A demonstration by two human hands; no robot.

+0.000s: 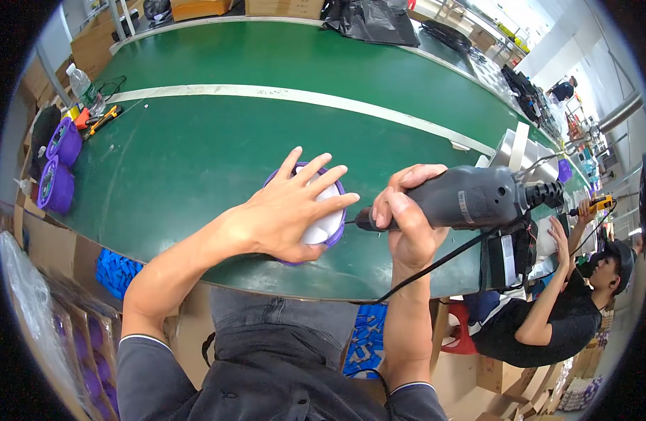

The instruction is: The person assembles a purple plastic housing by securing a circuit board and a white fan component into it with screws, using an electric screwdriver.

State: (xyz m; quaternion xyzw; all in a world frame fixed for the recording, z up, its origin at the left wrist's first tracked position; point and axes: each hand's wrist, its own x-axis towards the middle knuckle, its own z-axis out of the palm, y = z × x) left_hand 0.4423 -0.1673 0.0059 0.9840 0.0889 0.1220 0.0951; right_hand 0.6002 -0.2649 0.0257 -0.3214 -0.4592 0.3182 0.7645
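Left hand (295, 203), mine: fingers spread wide, laid across a round purple casing with a white interior (328, 223); the casing sits on the green desk (197, 161), near its front edge. Right hand (413, 221), mine: closed around a black corded electric screwdriver (470, 198), held sideways, bit pointing left at the casing's rim; whether the tip touches, I cannot tell. Far left of my desk: two more purple casings, one nearer me (56, 186), one just behind (65, 144); a clear plastic bottle (84, 88); an orange-and-black hand tool (104, 121) beside it. Across the desk: one long white strip (267, 91). Far edge: black plastic sheeting (375, 19). Below, left of me: a heap of blue pieces (117, 272). At my right: a seated co-worker in black (547, 323), holding a yellow tool (601, 203).
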